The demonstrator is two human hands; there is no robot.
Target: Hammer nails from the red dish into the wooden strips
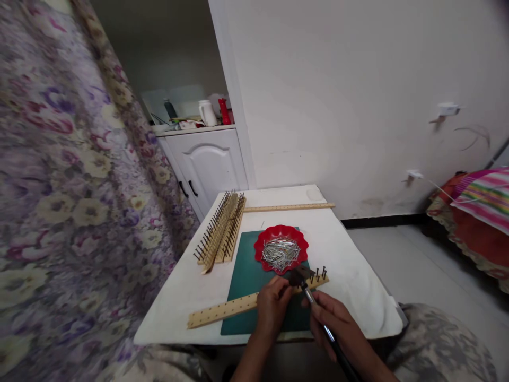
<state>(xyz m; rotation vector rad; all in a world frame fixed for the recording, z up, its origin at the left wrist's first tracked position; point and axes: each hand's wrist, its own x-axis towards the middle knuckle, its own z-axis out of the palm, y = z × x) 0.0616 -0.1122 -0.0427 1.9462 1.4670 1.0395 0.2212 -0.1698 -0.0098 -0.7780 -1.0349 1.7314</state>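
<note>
My right hand (338, 321) is wrapped round the shaft of a hammer (328, 333). The hammer's dark head lies over a light wooden strip (226, 309) with rows of small holes. My left hand (271, 305) is closed at the strip's near edge, left of the hammer head; what its fingertips pinch, if anything, is hidden. Several dark nails (318, 275) stand up from the strip's right end. The strip lies slantwise across a green mat (242, 270). Just beyond my hands, on the mat, sits a red scalloped bowl (260, 249) filled with silvery nails (280, 253).
Strips studded with upright nails (222, 228) lie at the table's left. Another wooden strip (290, 207) crosses the far end of the white-covered table (178, 297). A floral curtain (99, 185) hangs left; a white cabinet (212, 159) and wall stand behind.
</note>
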